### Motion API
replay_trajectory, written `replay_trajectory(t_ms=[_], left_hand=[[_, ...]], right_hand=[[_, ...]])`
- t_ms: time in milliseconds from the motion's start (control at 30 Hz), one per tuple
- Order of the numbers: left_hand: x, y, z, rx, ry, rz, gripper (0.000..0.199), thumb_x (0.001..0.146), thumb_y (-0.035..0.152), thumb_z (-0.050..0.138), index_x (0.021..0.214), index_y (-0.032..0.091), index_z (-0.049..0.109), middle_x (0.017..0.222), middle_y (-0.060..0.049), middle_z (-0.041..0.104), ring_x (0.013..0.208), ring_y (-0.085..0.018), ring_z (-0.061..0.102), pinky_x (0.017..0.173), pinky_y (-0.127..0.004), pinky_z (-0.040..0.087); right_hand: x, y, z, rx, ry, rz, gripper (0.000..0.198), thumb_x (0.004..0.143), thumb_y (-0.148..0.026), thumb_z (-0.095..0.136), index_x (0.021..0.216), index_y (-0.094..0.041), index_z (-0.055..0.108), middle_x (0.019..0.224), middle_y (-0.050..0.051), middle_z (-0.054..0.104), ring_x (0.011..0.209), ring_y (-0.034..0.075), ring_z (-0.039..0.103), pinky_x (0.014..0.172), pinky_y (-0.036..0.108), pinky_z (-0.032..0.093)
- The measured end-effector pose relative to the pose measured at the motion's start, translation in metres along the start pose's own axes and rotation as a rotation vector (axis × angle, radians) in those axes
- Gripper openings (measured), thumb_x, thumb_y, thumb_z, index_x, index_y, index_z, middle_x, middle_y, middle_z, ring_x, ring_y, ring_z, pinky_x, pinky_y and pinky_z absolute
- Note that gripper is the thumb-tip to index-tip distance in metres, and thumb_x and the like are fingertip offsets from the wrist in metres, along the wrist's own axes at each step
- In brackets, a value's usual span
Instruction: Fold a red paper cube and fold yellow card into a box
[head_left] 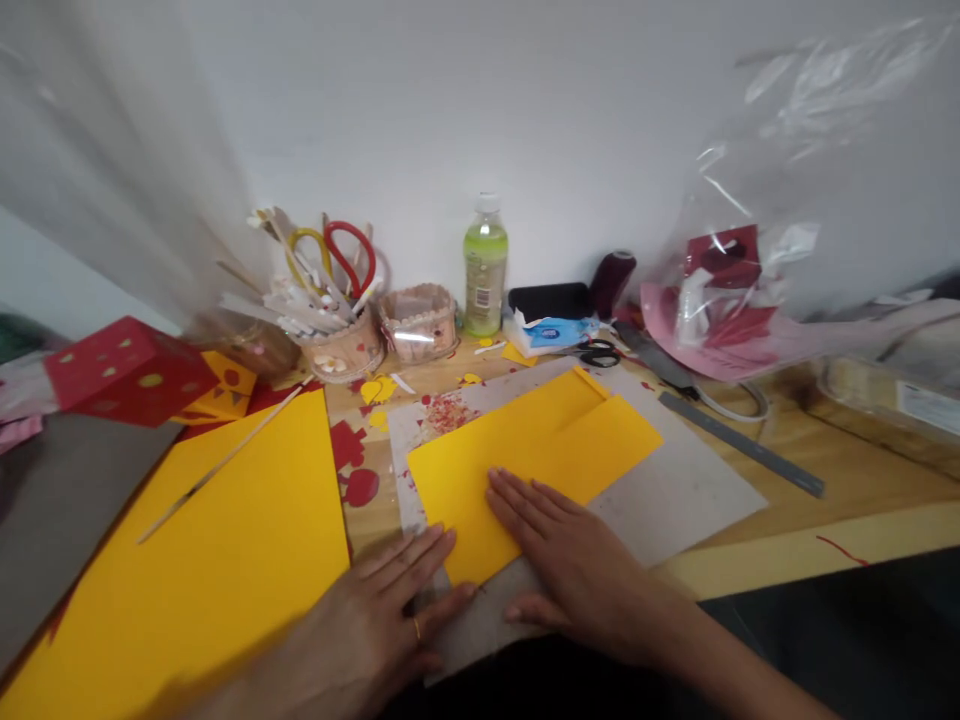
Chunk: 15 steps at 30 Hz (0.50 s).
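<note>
A piece of yellow paper (525, 430) with a slit and folded strip at its far right lies on a grey board (675, 510). My right hand (574, 560) rests flat on the paper near its front edge, fingers stretched out. At the paper's near left corner, my left hand (405, 600) touches it with extended fingers; a ring shows on one finger. Neither hand grips anything. Left of the board lies a large yellow sheet (255, 560) with a thin brush-like stick (225, 465) across it. Red and yellow paper scraps (360, 485) lie between sheet and board.
A grey ruler (742, 443) lies right of the board. Behind stand a green drink bottle (486, 270), a cup of tools with red-handled scissors (351, 258), a small basket (418, 325) and a tissue pack (551, 332). Black scissors (598, 352) lie nearby. A red box (135, 370) sits left.
</note>
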<state>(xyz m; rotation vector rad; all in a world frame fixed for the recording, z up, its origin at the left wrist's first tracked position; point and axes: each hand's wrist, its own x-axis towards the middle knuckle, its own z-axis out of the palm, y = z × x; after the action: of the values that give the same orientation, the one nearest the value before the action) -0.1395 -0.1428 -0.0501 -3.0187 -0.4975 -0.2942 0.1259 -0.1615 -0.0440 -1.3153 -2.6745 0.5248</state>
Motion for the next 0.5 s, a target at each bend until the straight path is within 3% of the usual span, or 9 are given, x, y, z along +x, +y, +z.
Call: replay_trajectory(t_ms=[333,500], left_hand=[[0.003,0.001,-0.005,0.029,0.014,0.035,0.043,0.087,0.024,0.052,0.129,0.020,0.051,0.128,-0.019,0.055,0.117,-0.029,0.055,0.084,-0.042,0.055],[0.003,0.000,-0.002,0.005,0.010,0.038,0.042,0.088,0.030,0.052,0.129,0.020,0.052,0.128,-0.019,0.054,0.117,-0.029,0.055,0.084,-0.042,0.055]], right_hand=[[-0.021,0.045,-0.003,-0.148,0.089,0.163,0.074,0.091,-0.058,0.031,0.145,-0.009,0.025,0.150,0.014,0.020,0.138,0.023,0.020,0.111,0.043,0.027],[-0.040,0.079,-0.009,-0.250,0.194,0.331,0.068,0.093,-0.052,0.031,0.145,-0.009,0.023,0.149,0.016,0.022,0.138,0.024,0.021,0.110,0.046,0.028]])
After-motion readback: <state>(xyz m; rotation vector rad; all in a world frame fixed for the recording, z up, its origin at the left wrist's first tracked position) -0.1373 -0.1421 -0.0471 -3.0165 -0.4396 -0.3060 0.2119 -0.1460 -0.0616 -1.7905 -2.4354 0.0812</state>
